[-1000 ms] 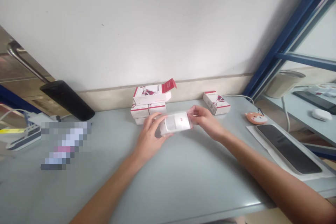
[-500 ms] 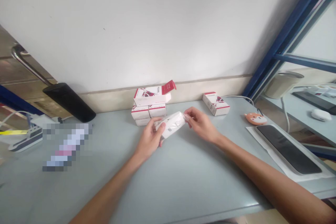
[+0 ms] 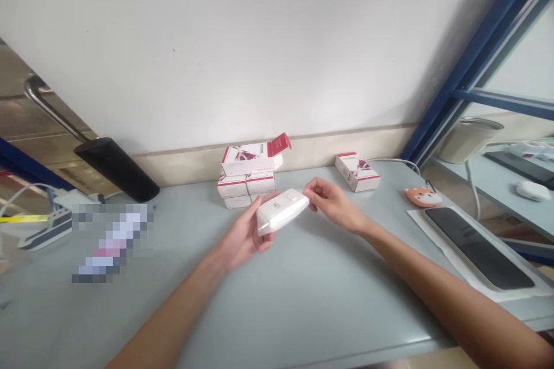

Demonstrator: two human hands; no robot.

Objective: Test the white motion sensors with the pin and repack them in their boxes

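A white, brick-shaped item in clear plastic wrap point(image 3: 282, 211) is held above the desk; its exact kind does not show. My left hand point(image 3: 246, 234) cradles its left end from below and behind, fingers curled under it. At the right end, my right hand point(image 3: 326, 200) pinches the corner between thumb and fingertips. Just behind my left hand is a stack of white-and-red cartons, the top carton point(image 3: 249, 160) lying with its red-lined flap open to the right. Another white-and-red carton point(image 3: 357, 173) rests farther right by the wall.
A power strip point(image 3: 47, 228) and a blurred-out patch point(image 3: 112, 245) lie on the left of the grey desk point(image 3: 281, 311). A black padded bar point(image 3: 116, 167) leans in at back left. On the right are an orange animal-faced pouch point(image 3: 423, 196) and a dark-screened phone point(image 3: 476, 248) on white paper.
The wrapped white item has been tilted so a different face shows. My left thumb has shifted from its top to the back edge, and my right hand now pinches closer in.
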